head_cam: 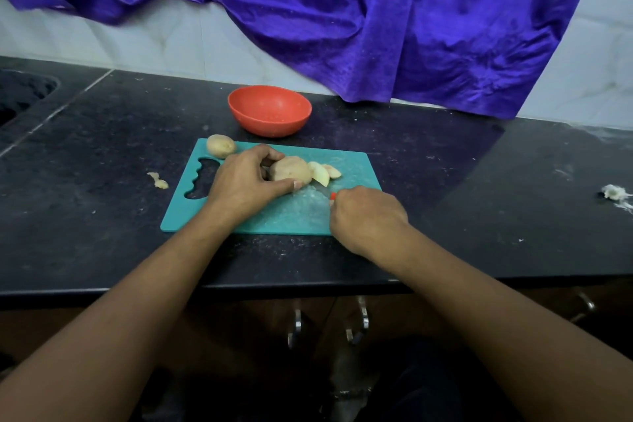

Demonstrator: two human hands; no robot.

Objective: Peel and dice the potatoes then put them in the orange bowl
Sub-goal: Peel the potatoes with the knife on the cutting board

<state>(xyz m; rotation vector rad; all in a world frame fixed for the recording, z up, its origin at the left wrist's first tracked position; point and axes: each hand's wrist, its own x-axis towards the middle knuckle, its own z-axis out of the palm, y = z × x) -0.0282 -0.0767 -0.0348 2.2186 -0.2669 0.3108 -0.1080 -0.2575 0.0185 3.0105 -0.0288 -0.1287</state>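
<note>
Left hand (245, 181) is clamping the potato (290, 168) on the cutting board (291, 216), thumb lying beside the blade's path: slip risks a cut. Right hand (368, 216) is gripping the knife (325, 191). Orange bowl (269, 110) is sitting beyond both hands, empty.

Purple cloth (394, 20) draped over tiled wall (144, 41); sink (20, 92) left.

A dark speckled stone countertop (445, 181) runs across the scene, dusted with pale scraps. Behind it rises a white tiled wall (154, 41), half hidden by draped purple cloth (376, 20). A sink basin (20, 92) sits far left; cabinet handles (358, 322) gleam below the near edge.
</note>
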